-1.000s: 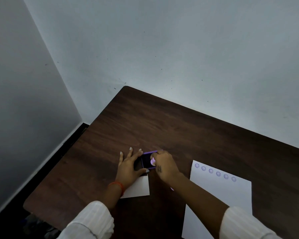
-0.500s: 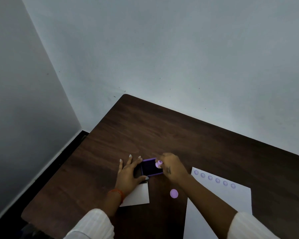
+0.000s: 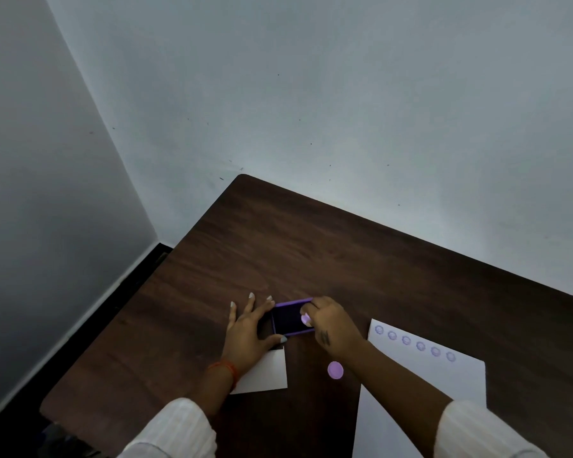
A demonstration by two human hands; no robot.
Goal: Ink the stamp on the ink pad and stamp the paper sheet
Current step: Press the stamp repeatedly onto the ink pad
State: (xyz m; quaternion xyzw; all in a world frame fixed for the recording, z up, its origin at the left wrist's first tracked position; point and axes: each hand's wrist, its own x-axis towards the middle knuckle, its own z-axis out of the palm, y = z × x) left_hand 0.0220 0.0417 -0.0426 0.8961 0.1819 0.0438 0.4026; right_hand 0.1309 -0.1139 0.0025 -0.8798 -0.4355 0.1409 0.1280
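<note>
A: Where does the ink pad [image 3: 290, 318] sit?

B: On the dark wooden table [image 3: 344, 259], near the front middle, its purple case open and the dark pad face up. The left hand [image 3: 250, 332] lies flat against its left side, fingers spread apart, thumb at the case's near left corner; the palm seems to cover part of the open lid, though the dim light makes that hard to settle.

A: And the stamp [image 3: 306, 319]?

B: A small lilac piece, pinched between the fingertips of the right hand [image 3: 333, 327], which are closed together around it. It is over the right part of the pad; whether it touches the ink cannot be told from this angle.

A: The paper sheet [image 3: 420, 385]?

B: To the right of the pad, well apart from it, white, lying flat under the right forearm. A row of six round purple prints [image 3: 414, 343] runs along its far edge.

A: Anything else on the table?

B: A lilac round cap [image 3: 335, 370] lies alone between the two papers, and a smaller white card [image 3: 265, 373] rests under the left wrist, which wears an orange thread band [image 3: 227, 370]. Both sleeves [image 3: 176, 431] are white.
</note>
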